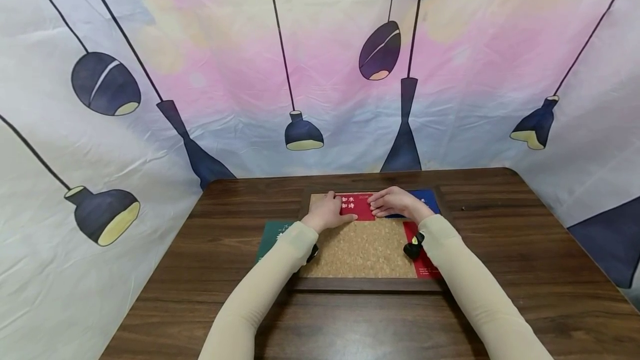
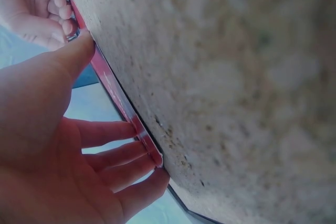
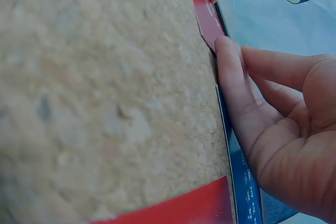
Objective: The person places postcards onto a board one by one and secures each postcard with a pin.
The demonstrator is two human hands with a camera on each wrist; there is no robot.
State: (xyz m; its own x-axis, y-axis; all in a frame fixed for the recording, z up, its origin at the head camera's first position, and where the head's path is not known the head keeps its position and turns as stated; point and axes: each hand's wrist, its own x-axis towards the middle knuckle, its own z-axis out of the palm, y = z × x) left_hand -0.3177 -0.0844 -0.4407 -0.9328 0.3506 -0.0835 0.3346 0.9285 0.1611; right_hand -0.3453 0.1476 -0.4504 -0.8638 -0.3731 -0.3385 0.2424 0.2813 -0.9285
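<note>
A red card with white characters (image 1: 361,211) lies along the far edge of a cork board (image 1: 365,249). My left hand (image 1: 324,214) holds it at the left, the thumb on its near edge and the fingertips at its left end, as the left wrist view shows. At the other end, my right hand (image 1: 397,203) pinches the card's right corner between thumb and fingers. In the right wrist view this red card (image 3: 207,19) runs up to the right fingertips. A blue card (image 1: 425,198) sits just beyond, partly hidden by the right hand.
Another red card (image 1: 425,268) lies down the board's right side, partly under my sleeve. A green card (image 1: 272,238) is at the left, half covered by the left arm. The dark board frame (image 1: 370,285) rests on a wooden table (image 1: 210,249), before a cloth backdrop.
</note>
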